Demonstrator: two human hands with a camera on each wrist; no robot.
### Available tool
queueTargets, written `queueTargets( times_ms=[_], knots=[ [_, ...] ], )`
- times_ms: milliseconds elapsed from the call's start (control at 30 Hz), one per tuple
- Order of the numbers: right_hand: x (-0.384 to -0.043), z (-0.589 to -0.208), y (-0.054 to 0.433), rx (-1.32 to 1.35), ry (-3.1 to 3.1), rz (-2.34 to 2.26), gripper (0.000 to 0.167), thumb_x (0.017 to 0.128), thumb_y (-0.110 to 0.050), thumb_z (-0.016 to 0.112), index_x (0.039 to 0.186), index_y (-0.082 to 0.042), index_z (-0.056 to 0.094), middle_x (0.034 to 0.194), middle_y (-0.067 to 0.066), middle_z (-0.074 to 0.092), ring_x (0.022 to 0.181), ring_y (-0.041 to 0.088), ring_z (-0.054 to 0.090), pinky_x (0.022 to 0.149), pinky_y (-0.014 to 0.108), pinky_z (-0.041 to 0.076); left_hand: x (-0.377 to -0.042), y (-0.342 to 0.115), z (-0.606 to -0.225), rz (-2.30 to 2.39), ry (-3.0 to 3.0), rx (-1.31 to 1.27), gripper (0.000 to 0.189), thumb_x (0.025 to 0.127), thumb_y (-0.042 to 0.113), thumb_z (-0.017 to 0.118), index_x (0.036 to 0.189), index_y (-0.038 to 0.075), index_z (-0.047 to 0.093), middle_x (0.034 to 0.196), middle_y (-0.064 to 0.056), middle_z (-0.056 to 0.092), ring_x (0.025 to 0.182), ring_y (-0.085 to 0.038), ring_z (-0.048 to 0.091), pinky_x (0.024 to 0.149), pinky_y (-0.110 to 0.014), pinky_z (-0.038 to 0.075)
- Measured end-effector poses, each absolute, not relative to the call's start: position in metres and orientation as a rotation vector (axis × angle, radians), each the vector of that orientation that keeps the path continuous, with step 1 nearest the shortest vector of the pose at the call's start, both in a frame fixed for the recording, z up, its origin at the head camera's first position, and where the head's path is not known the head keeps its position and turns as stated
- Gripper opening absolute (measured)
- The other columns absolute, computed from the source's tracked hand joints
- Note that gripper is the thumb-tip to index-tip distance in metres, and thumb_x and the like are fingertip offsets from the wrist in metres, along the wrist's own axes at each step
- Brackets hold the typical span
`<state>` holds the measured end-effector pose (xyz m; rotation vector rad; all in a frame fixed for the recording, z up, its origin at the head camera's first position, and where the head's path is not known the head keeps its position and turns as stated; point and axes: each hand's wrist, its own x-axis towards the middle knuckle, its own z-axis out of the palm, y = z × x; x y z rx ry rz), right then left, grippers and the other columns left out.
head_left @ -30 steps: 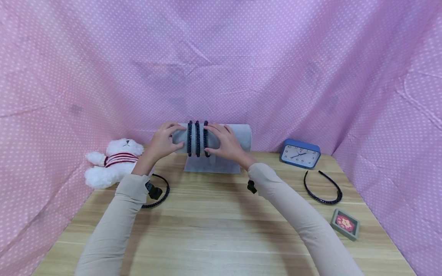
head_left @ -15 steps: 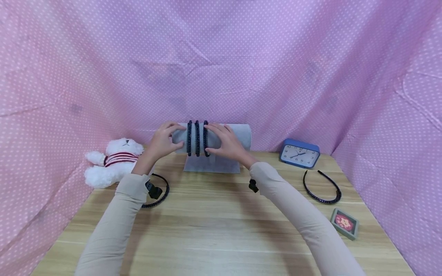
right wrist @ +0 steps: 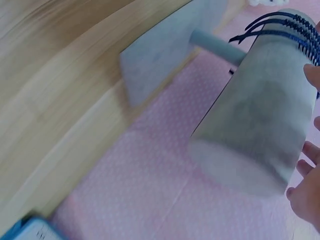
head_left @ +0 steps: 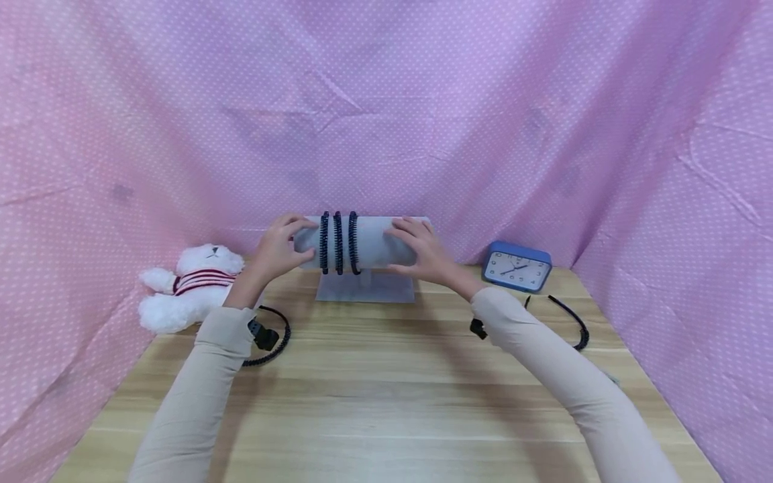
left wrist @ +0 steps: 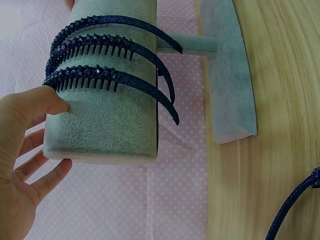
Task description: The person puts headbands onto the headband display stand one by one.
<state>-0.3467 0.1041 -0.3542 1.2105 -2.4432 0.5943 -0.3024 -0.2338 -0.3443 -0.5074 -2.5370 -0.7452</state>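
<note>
A grey roll-shaped headband stand (head_left: 376,243) stands at the back of the table, with three dark beaded headbands side by side on its left half: a left one (head_left: 324,243), a middle one (head_left: 338,243) and a right one (head_left: 353,243). My left hand (head_left: 279,247) holds the stand's left end, its digits curved round the roll beside the left headband (left wrist: 87,74). Over the roll's right end, my right hand (head_left: 426,252) has its fingers spread, apart from the headbands. Whether it touches the roll I cannot tell.
On the table lie a headband (head_left: 285,335) partly behind the left wrist and another headband (head_left: 570,312) behind the right sleeve. A white plush bear (head_left: 187,295) is at the left. A blue clock (head_left: 517,267) stands back right. Pink dotted cloth (head_left: 386,121) surrounds the table.
My right hand has left the right headband and moved right along the roll. My left hand keeps its place on the stand. The right sleeve now covers most of the small square frame.
</note>
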Motion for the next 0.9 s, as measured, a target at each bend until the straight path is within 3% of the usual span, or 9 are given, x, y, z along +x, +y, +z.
queueTargets(
  times_ms=[300, 633, 900],
  knots=[
    [-0.335, -0.355, 0.189, 1.151, -2.492, 0.519, 0.069, 0.082, -0.03, 0.086, 0.142, -0.01, 0.058, 0.157, 0.019, 0.044, 0.146, 0.041, 0.038, 0.121, 0.062, 0.029, -0.305, -0.234, -0.346, -0.764, -2.515, -0.531, 0.044, 0.084, 0.006, 0.077, 0.127, 0.004, 0.068, 0.128, -0.019, 0.059, 0.116, -0.038, 0.055, 0.092, -0.054, 0.057],
    [-0.323, -0.371, 0.292, 1.056, -2.652, 0.426, 0.061, 0.08, -0.02, 0.087, 0.134, -0.003, 0.064, 0.142, 0.029, 0.056, 0.133, 0.05, 0.048, 0.111, 0.068, 0.036, -0.304, -0.237, -0.345, -0.763, -2.499, -0.532, 0.044, 0.083, 0.005, 0.077, 0.126, 0.003, 0.068, 0.126, -0.019, 0.06, 0.111, -0.038, 0.056, 0.088, -0.053, 0.056],
    [-0.315, -0.381, 0.354, 1.088, -2.747, 0.328, 0.052, 0.075, -0.02, 0.09, 0.121, -0.003, 0.073, 0.124, 0.026, 0.069, 0.113, 0.048, 0.063, 0.092, 0.065, 0.052, -0.304, -0.234, -0.345, -0.781, -2.526, -0.505, 0.044, 0.084, 0.006, 0.076, 0.128, 0.004, 0.067, 0.128, -0.019, 0.06, 0.112, -0.036, 0.055, 0.09, -0.053, 0.055]
  ],
)
